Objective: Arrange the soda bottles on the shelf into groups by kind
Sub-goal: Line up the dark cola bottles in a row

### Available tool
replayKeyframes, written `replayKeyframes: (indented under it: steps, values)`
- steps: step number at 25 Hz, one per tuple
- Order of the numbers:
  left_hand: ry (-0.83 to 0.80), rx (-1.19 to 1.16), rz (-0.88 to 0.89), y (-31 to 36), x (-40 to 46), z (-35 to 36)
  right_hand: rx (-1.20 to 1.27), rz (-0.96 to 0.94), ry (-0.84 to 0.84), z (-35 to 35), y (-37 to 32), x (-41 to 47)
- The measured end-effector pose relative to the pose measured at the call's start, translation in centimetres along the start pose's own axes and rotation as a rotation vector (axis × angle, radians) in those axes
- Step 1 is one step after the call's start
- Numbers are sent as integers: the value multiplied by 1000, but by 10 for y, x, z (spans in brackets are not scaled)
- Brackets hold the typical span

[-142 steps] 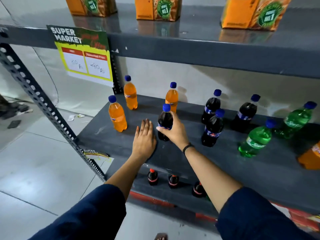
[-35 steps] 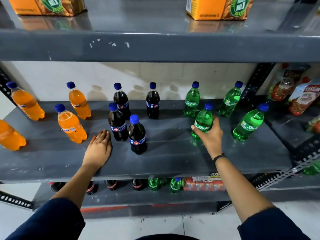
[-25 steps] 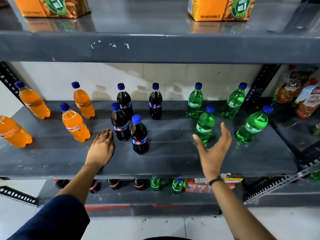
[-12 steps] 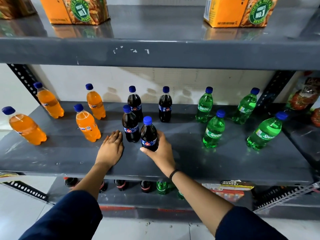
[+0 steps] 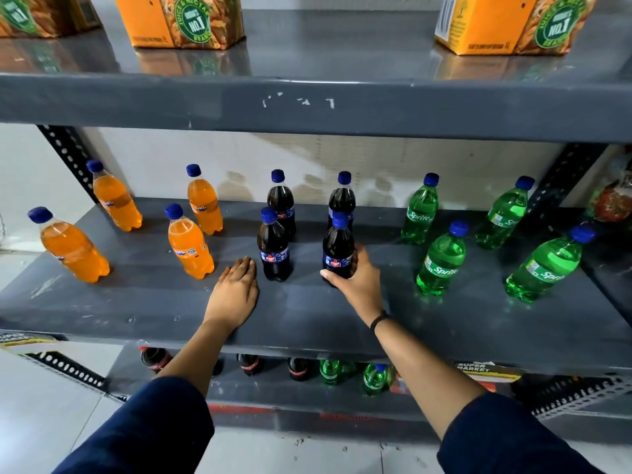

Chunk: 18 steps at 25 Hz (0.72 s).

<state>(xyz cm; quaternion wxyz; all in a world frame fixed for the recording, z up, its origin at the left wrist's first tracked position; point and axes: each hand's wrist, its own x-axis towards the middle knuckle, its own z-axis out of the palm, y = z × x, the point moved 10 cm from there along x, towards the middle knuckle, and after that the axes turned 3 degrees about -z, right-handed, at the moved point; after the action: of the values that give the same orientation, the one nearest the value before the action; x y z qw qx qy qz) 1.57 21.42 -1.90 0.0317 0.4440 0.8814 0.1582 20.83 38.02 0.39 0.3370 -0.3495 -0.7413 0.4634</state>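
cola bottle (image 5: 338, 252) shifted right, upright in right hand (image 5: 360, 285).

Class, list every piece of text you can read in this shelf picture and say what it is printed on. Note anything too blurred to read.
"Sprite": green bottles
"Fanta", partly legible: orange bottles
"JUICE & NECTAR" and "NO.1": orange carton on the top shelf
"NO.1": right orange carton
"SUPER MARKET": tag on the shelf edge
Too small to read: dark cola bottle labels and the carton's small print
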Motion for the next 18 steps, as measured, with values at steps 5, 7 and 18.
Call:
replayKeyframes:
  steps: [5,7,18]
  values:
    - [-29,-193,-20,0,-5,-9,57,29,100,-4,9,-21]
    - [-26,-327,-111,0,-3,-11,-92,29,191,-9,4,-33]
    - [66,-231,-293,10,9,4,-456,90,289,-6,-2,-36]
